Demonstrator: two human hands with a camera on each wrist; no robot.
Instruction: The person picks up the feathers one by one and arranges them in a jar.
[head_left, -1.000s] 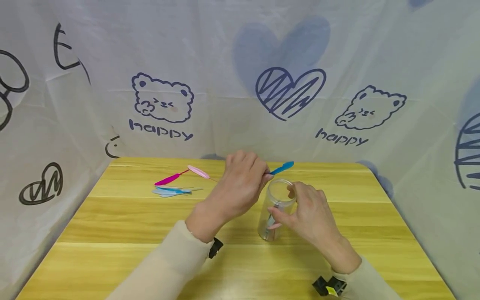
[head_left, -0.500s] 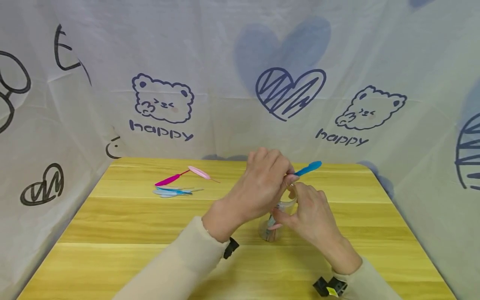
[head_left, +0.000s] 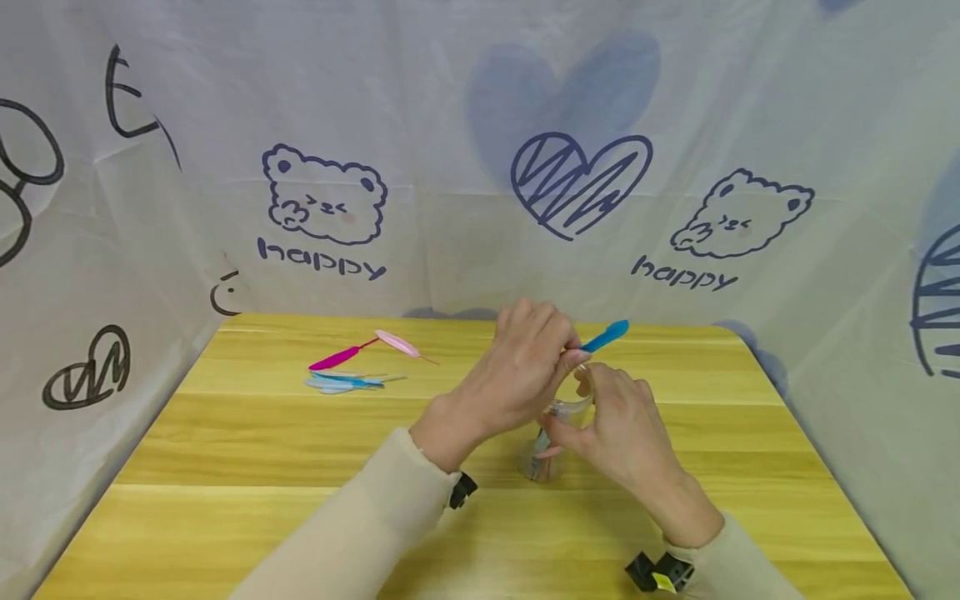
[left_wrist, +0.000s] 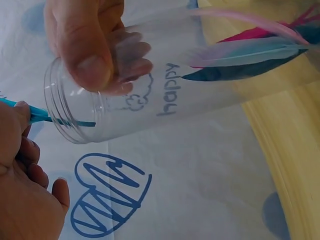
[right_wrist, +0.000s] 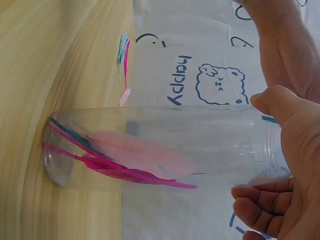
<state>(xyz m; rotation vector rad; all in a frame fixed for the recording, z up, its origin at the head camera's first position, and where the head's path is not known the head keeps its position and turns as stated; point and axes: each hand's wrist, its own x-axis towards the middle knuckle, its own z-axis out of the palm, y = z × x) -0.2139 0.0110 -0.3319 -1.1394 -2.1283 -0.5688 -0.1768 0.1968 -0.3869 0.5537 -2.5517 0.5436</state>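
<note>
My left hand (head_left: 506, 379) pinches a blue feather (head_left: 606, 336) above the mouth of a clear jar (left_wrist: 165, 100). In the left wrist view the feather's quill end pokes just inside the threaded rim. Around the jar's upper part curls my right hand (head_left: 626, 433), thumb on the near side. Inside the upright jar are several feathers: a pale pink feather (right_wrist: 142, 155), a magenta feather (right_wrist: 130, 172) and a dark teal feather (right_wrist: 75, 132). My left hand hides part of the jar's rim in the head view.
On the wooden table (head_left: 225, 467), left of the jar, lie a magenta feather (head_left: 335, 358), a light pink feather (head_left: 397, 343) and a small bunch of blue and white feathers (head_left: 345, 382). A printed white cloth (head_left: 450, 233) hangs behind the table.
My left hand has moved right with the blue feather, from beside the jar to over its mouth, then slightly back left. My right hand stays at the jar.
</note>
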